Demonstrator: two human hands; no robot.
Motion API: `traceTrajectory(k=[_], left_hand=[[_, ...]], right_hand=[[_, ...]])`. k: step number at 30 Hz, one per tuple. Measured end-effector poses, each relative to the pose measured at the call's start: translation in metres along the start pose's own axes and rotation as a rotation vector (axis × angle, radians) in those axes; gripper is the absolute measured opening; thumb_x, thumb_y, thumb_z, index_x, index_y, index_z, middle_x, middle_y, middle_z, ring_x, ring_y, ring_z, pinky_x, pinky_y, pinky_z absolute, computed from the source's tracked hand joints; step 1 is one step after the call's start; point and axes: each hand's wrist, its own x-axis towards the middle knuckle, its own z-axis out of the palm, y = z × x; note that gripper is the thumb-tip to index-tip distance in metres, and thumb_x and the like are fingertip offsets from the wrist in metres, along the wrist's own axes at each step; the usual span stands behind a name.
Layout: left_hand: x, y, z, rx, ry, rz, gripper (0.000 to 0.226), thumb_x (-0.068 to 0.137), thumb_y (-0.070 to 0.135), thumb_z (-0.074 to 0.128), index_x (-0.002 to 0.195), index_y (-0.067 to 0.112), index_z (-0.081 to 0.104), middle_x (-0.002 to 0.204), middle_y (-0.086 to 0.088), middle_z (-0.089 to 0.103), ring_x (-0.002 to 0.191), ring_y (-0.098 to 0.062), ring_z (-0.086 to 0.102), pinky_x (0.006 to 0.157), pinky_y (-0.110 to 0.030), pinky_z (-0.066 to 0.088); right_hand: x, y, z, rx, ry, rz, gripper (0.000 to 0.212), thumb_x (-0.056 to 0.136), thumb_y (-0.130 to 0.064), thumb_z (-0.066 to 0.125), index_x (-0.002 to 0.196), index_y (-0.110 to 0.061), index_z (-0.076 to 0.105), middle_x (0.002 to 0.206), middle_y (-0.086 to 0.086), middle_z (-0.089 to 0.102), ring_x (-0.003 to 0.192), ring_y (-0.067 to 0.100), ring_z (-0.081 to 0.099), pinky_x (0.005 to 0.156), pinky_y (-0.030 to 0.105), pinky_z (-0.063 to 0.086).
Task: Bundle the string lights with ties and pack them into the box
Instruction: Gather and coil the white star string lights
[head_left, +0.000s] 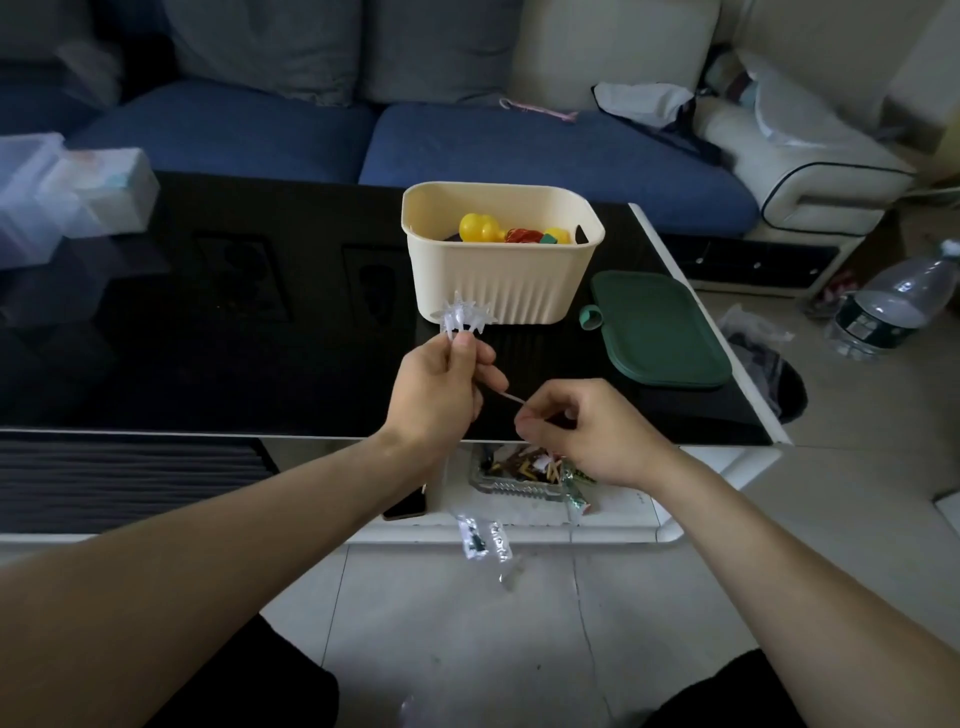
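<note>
My left hand (441, 387) grips a small bundle of clear star-shaped string lights (465, 318), whose tips stick up above my fingers, just in front of the box. A thin pale tie (506, 396) runs from that bundle to my right hand (576, 428), which pinches its free end. Behind my hands, on the black table, stands the cream ribbed box (501, 283), open, with yellow and red items (480, 227) inside. Its green lid (660, 330) lies flat to the right of the box.
The black glass table (208, 338) has clear plastic boxes (62, 192) at its far left. A lower shelf holds a glass tray of small things (519, 473), a phone (405, 505) and small plastic bags (483, 540). A blue sofa (467, 140) lies beyond; a water bottle (893, 306) is on the floor at right.
</note>
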Motion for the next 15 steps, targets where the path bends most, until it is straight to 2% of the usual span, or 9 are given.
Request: traceTrajectory(k=[3,5,8,10,11,13,15], left_hand=[[0.001,-0.001,-0.001,0.024,0.019,-0.004,0.034,0.108,0.025,0.033,0.084,0.014,0.055,0.065,0.001,0.068,0.053,-0.009,0.049,0.051,-0.018,0.04],[0.003,0.001,-0.003,-0.033,0.028,-0.045,0.036,0.108,0.024,0.032,0.081,0.014,0.052,0.061,0.002,0.066,0.065,-0.014,0.057,0.063,-0.025,0.046],[0.005,0.004,-0.004,-0.249,0.02,-0.137,0.037,0.109,0.021,0.029,0.08,0.012,0.049,0.054,-0.003,0.059,0.079,-0.029,0.071,0.083,-0.035,0.056],[0.007,0.007,-0.005,-0.374,0.016,-0.185,0.036,0.109,0.022,0.03,0.08,0.011,0.047,0.052,-0.004,0.052,0.067,-0.029,0.071,0.079,-0.039,0.06],[0.008,0.007,-0.006,-0.399,0.022,-0.199,0.036,0.109,0.024,0.031,0.079,0.011,0.047,0.052,-0.003,0.049,0.057,-0.025,0.066,0.073,-0.039,0.061],[0.01,0.008,-0.008,-0.399,0.036,-0.21,0.036,0.109,0.026,0.031,0.079,0.013,0.046,0.051,0.001,0.04,0.044,-0.017,0.047,0.059,-0.035,0.058],[0.012,0.008,-0.01,-0.387,0.052,-0.207,0.037,0.109,0.028,0.029,0.078,0.015,0.044,0.052,0.003,0.031,0.043,-0.013,0.03,0.047,-0.028,0.046]], right_hand=[[0.0,0.001,-0.005,0.063,0.055,0.023,0.006,0.089,-0.022,0.075,0.095,-0.023,0.072,0.078,-0.001,0.072,0.068,0.01,0.066,0.065,0.03,0.055],[-0.001,0.002,-0.009,0.062,0.028,0.094,0.022,0.089,-0.022,0.076,0.108,-0.022,0.066,0.074,-0.001,0.067,0.062,0.008,0.063,0.062,0.024,0.051],[-0.003,0.006,-0.007,0.095,-0.08,0.161,0.042,0.086,-0.012,0.078,0.122,-0.019,0.057,0.09,0.0,0.063,0.065,0.011,0.066,0.069,0.034,0.059],[-0.004,0.008,-0.007,0.067,-0.148,0.175,0.04,0.085,-0.01,0.079,0.118,-0.02,0.059,0.103,0.002,0.06,0.069,0.016,0.067,0.069,0.036,0.061],[-0.004,0.009,-0.008,0.053,-0.189,0.186,0.034,0.085,-0.014,0.08,0.113,-0.019,0.062,0.103,0.003,0.062,0.07,0.018,0.067,0.068,0.036,0.061],[-0.006,0.011,-0.013,0.053,-0.297,0.236,0.026,0.083,-0.026,0.081,0.101,-0.015,0.067,0.09,0.008,0.07,0.071,0.021,0.068,0.069,0.039,0.061],[-0.009,0.014,-0.021,0.023,-0.424,0.314,0.028,0.082,-0.032,0.081,0.095,-0.011,0.069,0.078,0.007,0.073,0.07,0.019,0.069,0.071,0.037,0.059]])
